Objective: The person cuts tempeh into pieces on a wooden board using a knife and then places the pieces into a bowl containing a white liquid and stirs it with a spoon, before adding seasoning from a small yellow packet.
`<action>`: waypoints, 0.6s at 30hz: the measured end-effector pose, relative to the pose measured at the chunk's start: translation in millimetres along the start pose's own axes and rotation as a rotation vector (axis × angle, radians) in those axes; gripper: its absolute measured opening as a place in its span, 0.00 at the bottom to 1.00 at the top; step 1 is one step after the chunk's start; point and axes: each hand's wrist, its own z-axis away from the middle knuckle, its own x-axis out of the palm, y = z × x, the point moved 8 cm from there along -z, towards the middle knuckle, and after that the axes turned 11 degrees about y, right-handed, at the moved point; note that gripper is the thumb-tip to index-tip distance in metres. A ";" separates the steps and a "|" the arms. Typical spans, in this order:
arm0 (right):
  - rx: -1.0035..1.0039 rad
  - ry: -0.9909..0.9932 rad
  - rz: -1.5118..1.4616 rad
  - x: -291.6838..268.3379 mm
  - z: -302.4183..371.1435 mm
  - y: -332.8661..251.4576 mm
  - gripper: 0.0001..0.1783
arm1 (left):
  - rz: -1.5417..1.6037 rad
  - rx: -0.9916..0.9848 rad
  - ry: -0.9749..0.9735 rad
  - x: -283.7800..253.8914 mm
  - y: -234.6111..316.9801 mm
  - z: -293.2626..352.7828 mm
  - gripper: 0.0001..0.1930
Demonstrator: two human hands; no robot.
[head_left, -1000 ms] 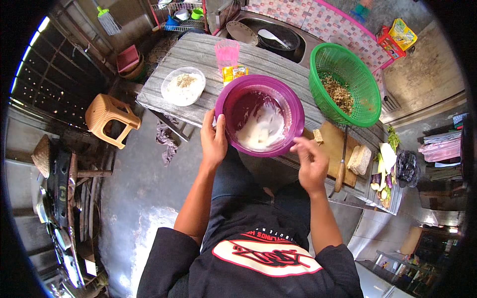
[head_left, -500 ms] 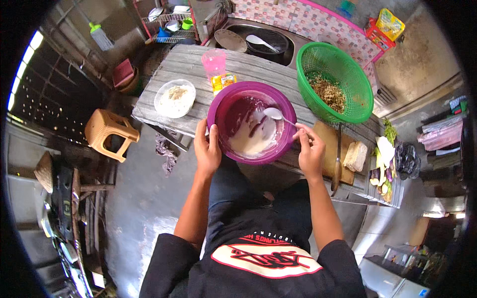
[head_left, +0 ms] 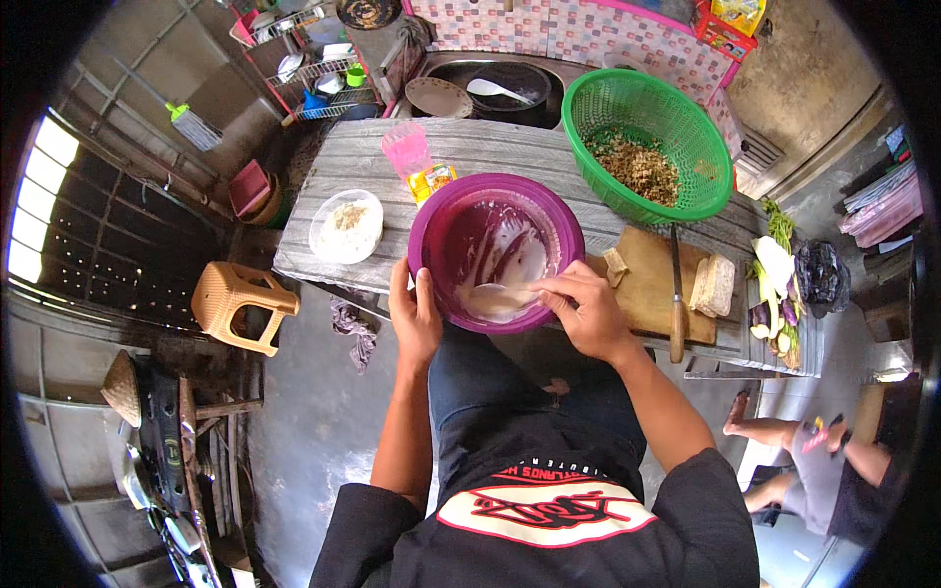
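A purple basin [head_left: 427, 211] with creamy off-white batter [head_left: 524, 260] smeared over its inside is held at the table's near edge. My left hand [head_left: 417, 318] grips its left rim, thumb on the outside. My right hand [head_left: 591, 312] pinches the handle of a spoon [head_left: 488, 297], whose bowl sits low in the batter near the basin's front wall. A white bowl of pale flour [head_left: 345, 227] stands left of the basin. Behind the basin are a yellow sachet [head_left: 429, 182] and a pink plastic cup [head_left: 406, 149].
Right of the basin, a cutting board [head_left: 642, 306] bears a knife [head_left: 676, 314], a pale block like tempeh [head_left: 716, 285] and a small cut piece [head_left: 616, 266]. A green basket [head_left: 578, 122] holds brown crumbly food. Vegetables [head_left: 774, 269] lie far right; a plastic stool [head_left: 240, 304] stands left. Another person [head_left: 823, 461] appears lower right.
My right hand has moved inward and down from the basin's right rim, now gripping the spoon. The spoon has swung from the right rim into the batter. Another person has come into view.
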 end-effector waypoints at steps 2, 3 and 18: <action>0.175 0.039 -0.071 -10.7 0.2 2.2 0.08 | -0.006 -0.015 0.003 0.2 -3.8 -1.0 0.18; 0.136 0.099 0.010 -22.5 -4.9 -2.8 0.07 | -0.023 0.020 0.008 -1.1 -2.6 -0.6 0.18; 0.944 0.237 -0.682 48.8 77.9 21.7 0.14 | -0.065 0.088 0.068 -1.5 20.7 12.9 0.15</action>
